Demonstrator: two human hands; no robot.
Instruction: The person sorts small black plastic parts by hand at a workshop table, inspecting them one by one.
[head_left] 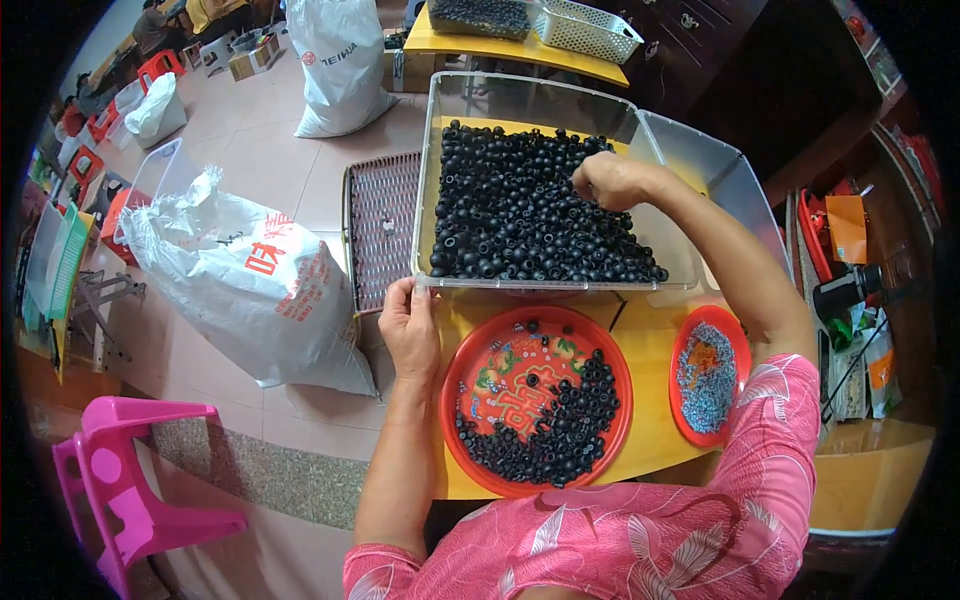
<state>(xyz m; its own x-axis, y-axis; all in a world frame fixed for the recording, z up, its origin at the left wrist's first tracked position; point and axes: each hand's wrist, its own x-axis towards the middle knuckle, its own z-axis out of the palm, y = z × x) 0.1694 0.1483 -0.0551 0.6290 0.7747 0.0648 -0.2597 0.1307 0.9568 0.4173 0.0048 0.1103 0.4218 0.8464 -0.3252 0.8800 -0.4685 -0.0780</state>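
Observation:
A large clear plastic bin holds a deep spread of small round black pieces with holes, like beads or caps. My left hand grips the bin's near left corner, thumb on the rim. Over the right part of the heap, my right hand has its fingers curled downward; whatever they hold is hidden. Just below the bin sits a round red tray with a printed pattern. More black pieces lie in it, mostly along its near and right sides.
An oval red dish of small blue-grey and orange bits lies right on the yellow table. White woven sacks stand left, beside a woven rack. A pink stool is lower left. A white basket sits behind the bin.

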